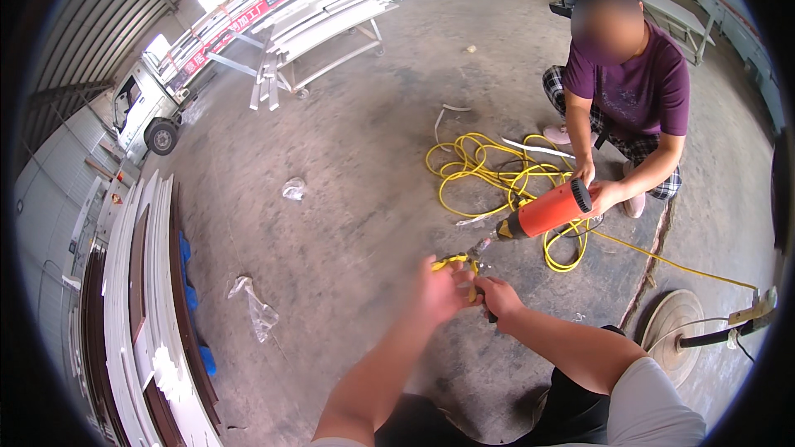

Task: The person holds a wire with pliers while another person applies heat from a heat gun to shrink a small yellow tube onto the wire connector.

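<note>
My right hand [499, 298] is closed round a yellow-and-black hand tool [473, 291], whose dark end pokes out below the fingers. My left hand [443, 291] is blurred, close beside it, against a small yellow piece [451, 261]; its grip is hard to make out. Just beyond my hands is the metal tip of a red power tool [546, 211] with a yellow-and-black nose. A co-worker [625, 83] squats opposite and holds that tool in both hands, aimed toward mine.
A yellow cable [472, 149] lies coiled on the concrete floor. At the right is a round base [675, 335] with a pole. Long panels [137, 281] stand at the left, and plastic scraps [257, 310] lie nearby. Farther off are a rack [331, 25] and a truck [145, 108].
</note>
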A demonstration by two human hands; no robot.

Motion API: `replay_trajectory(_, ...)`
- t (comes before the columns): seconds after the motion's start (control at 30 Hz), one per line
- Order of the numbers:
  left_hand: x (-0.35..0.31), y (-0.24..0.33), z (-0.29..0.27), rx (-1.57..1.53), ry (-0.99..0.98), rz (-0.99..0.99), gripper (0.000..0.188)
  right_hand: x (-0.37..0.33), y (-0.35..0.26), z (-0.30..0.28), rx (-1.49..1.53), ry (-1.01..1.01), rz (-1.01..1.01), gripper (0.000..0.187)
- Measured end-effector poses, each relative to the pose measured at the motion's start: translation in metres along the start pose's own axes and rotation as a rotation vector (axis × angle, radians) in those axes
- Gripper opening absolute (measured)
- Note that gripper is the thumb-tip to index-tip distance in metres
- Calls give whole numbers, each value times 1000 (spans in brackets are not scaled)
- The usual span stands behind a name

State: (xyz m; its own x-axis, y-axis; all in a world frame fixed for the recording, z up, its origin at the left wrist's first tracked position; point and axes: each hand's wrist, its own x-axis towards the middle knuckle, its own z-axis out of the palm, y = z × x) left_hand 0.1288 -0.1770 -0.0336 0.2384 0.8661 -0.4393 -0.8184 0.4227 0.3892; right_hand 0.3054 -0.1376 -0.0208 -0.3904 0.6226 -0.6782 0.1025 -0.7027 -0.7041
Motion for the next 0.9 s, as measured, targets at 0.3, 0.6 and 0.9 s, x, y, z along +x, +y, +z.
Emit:
replay_trajectory(0.3,-5,-1,7,15,5,25,60,-8,-5,3,-2,6,17,25)
replay_trajectory(0.6,-6,0,12,14,-1,12,64,-8,-5,1,-14,7,23,26)
replay_trajectory(0.9,-5,-3,23,20,144,34,59,-4,-1,-1,0,13,11,28)
